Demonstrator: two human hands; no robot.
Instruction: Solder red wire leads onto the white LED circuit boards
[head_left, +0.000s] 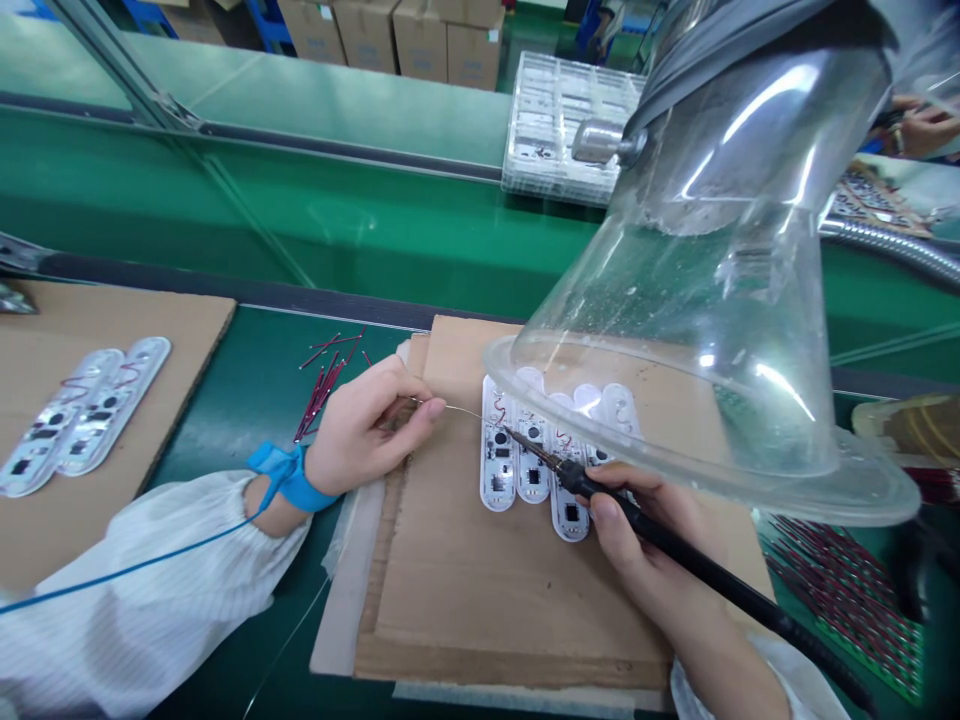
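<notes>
My left hand [367, 435] pinches a thin silver solder wire [450, 408], which runs right towards several white LED circuit boards [496, 470] with short red wires. My right hand [637, 525] grips a black soldering iron [679, 540], its fine tip [517, 440] touching or almost touching the boards. The boards lie side by side on a brown cardboard pad [480, 610]. A transparent plastic fume hood [675, 330] hangs over them and blurs their far ends. A blue wrist strap [291, 480] circles my left wrist, its cord trailing away left.
Loose red wires [322, 390] lie beyond my left hand. More boards rest on cardboard [180, 370] at left. A green-backed rack of red wires [847, 610] sits lower right, a plastic tray [562, 130] behind. A co-worker's hand [922, 125] shows upper right.
</notes>
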